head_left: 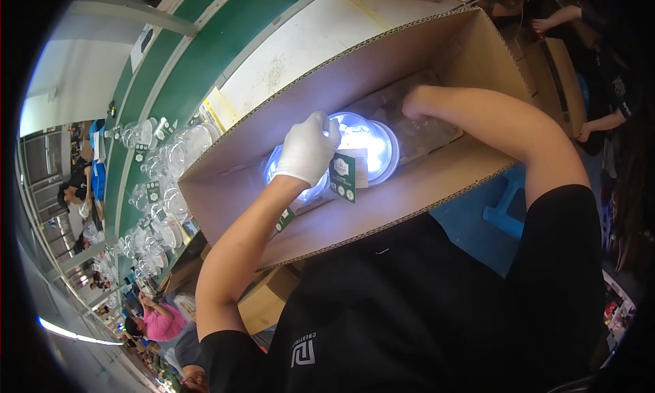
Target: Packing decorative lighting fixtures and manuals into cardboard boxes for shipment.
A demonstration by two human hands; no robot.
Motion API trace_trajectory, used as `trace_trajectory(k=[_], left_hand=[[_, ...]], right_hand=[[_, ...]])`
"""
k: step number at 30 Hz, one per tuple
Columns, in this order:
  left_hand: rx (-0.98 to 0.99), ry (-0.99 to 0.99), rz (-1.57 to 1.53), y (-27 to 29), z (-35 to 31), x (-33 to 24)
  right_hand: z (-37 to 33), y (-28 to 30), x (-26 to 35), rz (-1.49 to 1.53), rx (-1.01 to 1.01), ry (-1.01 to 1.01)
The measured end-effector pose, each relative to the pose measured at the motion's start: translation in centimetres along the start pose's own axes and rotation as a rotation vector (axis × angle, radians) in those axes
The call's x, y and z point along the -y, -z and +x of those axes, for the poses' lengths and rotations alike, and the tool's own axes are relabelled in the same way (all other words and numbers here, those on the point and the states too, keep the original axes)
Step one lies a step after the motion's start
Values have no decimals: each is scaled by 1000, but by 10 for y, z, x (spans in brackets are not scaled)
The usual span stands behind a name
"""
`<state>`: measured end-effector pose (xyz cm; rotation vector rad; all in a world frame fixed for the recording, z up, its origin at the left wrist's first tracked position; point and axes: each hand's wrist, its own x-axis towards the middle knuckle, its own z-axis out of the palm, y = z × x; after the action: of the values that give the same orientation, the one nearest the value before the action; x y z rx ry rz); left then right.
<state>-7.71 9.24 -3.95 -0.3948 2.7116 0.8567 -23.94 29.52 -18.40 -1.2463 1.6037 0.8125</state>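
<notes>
A long open cardboard box (341, 239) lies in front of me, and both my arms reach into it. My left hand (308, 151), in a white glove, is closed on a clear round lamp (368, 144) that glows bright white. A green and white tag (343, 177) hangs at its near side. Under my left wrist, a second glowing clear piece (273, 162) is partly hidden. My right hand (419, 104) is at the box's right part, fingers curled down against a brownish crinkled sheet (430, 137); what they hold is hidden.
Several clear domed pieces with green tags (153, 188) stand on the green bench (181, 72) at left. A blue stool (505, 209) is beyond the box's near right edge. At the right, a co-worker's hand (587, 130) is by another carton (565, 72). A person in pink (162, 321) is lower left.
</notes>
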Motion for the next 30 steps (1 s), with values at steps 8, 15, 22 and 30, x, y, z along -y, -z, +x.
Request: trace_trajectory(k=[8,15,22,30], left_hand=[[0,22,-15,-34,10,20],[-24,-125,152,-31,10,11],[298,-316,195,-19,-15,22],[303,-445,262,-16,-21,4]], right_hand=[[-3,0,-8,-41,56,53],[-5,9,19,-5,-224,22],[28,-3,17,-111,-834,91],[24,-23,9,-226,-671,-157]])
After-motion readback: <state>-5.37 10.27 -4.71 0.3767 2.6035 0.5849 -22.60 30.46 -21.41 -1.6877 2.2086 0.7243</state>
